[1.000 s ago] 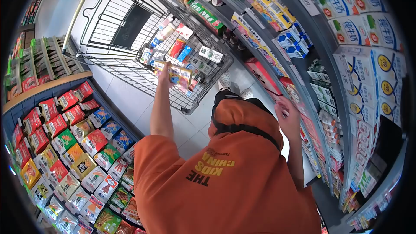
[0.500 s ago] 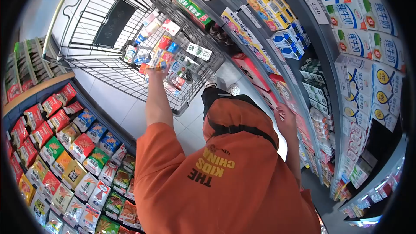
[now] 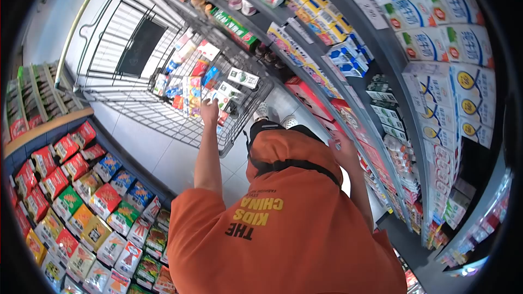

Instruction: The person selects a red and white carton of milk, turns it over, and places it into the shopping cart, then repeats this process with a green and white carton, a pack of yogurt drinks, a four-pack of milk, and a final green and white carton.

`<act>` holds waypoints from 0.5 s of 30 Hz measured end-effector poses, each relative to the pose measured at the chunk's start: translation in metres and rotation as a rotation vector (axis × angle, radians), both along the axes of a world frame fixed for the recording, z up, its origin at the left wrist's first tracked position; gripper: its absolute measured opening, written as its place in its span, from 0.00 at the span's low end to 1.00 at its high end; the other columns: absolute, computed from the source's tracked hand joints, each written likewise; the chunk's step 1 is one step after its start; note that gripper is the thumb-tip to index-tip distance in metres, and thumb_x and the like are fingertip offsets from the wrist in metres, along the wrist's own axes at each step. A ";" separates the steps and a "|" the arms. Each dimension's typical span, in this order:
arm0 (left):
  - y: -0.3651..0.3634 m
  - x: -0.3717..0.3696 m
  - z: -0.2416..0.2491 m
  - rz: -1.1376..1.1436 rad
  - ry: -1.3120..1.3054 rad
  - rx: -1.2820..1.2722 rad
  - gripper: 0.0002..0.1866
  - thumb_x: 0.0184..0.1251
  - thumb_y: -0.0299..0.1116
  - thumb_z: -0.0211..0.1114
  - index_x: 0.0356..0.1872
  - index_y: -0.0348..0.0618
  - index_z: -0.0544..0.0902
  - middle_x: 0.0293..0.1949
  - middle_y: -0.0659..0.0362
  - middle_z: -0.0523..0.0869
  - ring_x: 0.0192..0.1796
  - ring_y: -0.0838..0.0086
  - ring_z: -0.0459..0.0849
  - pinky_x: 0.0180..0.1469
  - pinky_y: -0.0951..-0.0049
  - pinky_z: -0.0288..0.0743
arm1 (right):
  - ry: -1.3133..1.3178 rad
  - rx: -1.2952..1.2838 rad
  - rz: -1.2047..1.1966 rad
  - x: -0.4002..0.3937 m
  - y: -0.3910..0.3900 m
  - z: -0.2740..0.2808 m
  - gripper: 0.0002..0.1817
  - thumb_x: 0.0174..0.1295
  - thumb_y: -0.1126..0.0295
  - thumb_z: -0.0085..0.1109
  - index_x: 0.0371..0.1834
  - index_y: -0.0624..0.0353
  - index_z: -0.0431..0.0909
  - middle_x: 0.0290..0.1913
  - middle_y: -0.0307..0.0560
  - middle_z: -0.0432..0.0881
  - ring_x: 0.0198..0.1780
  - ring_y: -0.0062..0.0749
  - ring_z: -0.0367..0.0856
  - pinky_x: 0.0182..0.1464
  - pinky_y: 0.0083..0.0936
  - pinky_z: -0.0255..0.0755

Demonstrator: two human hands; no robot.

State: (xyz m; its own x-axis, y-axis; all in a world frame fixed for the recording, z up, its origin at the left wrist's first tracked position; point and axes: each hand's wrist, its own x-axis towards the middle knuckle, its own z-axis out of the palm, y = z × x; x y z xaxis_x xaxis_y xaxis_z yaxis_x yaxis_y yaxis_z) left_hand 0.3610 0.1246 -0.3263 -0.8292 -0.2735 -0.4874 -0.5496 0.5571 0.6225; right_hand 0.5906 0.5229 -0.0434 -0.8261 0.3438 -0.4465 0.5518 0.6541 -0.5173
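My left hand reaches over the near part of a black wire shopping cart, its fingers apart. Just left of the fingers is a colourful patterned pack inside the cart. A blue pack and a white carton with dark print lie beyond the hand, among several other packaged goods. My right hand hangs at my right side near the lower shelves, fingers loosely bent and nothing visible in them.
On the left, a sloped display holds rows of bagged snacks. Tall shelves on the right carry white milk boxes, yellow boxes and blue cartons. My shoes are beside the cart.
My left hand has moved right and back towards me, and the patterned pack now shows beside it. The right hand has shifted slightly left and down in view.
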 end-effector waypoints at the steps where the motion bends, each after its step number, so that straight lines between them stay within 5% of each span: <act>1: 0.018 0.003 0.051 -0.040 0.004 -0.004 0.32 0.57 0.45 0.66 0.57 0.29 0.78 0.43 0.40 0.87 0.49 0.53 0.86 0.56 0.64 0.75 | 0.009 -0.005 -0.007 -0.001 -0.001 0.000 0.21 0.62 0.63 0.61 0.56 0.62 0.76 0.45 0.57 0.83 0.46 0.49 0.83 0.47 0.37 0.76; 8: 0.075 0.017 0.112 -0.279 0.063 0.079 0.29 0.65 0.47 0.62 0.58 0.32 0.77 0.39 0.44 0.88 0.40 0.59 0.88 0.45 0.64 0.79 | 0.050 -0.024 -0.035 -0.001 -0.004 -0.007 0.22 0.62 0.62 0.61 0.56 0.62 0.76 0.45 0.56 0.83 0.47 0.49 0.82 0.47 0.38 0.76; 11: 0.087 0.015 0.093 -0.432 -0.102 0.157 0.33 0.65 0.51 0.63 0.59 0.31 0.76 0.44 0.40 0.86 0.49 0.54 0.86 0.53 0.61 0.77 | 0.061 -0.030 -0.055 -0.002 -0.003 -0.005 0.21 0.62 0.63 0.61 0.56 0.63 0.75 0.45 0.56 0.83 0.46 0.49 0.82 0.47 0.38 0.76; 14: 0.103 0.029 0.093 -0.599 0.048 0.221 0.40 0.59 0.59 0.67 0.62 0.32 0.74 0.53 0.34 0.80 0.60 0.48 0.79 0.63 0.60 0.71 | 0.090 -0.041 -0.091 -0.004 -0.002 -0.004 0.21 0.62 0.64 0.61 0.56 0.63 0.76 0.44 0.56 0.83 0.46 0.49 0.83 0.47 0.38 0.76; 15: 0.102 0.034 0.088 -0.731 0.053 0.193 0.38 0.58 0.52 0.68 0.64 0.35 0.72 0.53 0.34 0.80 0.58 0.47 0.79 0.61 0.59 0.72 | 0.103 -0.041 -0.101 -0.003 -0.001 -0.004 0.21 0.62 0.64 0.61 0.55 0.63 0.76 0.44 0.56 0.83 0.45 0.49 0.83 0.47 0.38 0.76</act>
State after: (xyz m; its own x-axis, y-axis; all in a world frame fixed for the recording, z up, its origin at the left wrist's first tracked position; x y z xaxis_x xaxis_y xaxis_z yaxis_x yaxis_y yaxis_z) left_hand 0.3953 0.2268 -0.2384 -0.7903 0.4410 -0.4253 -0.0486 0.6468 0.7611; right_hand 0.5878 0.5218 -0.0473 -0.8302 0.4110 -0.3765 0.5566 0.5750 -0.5996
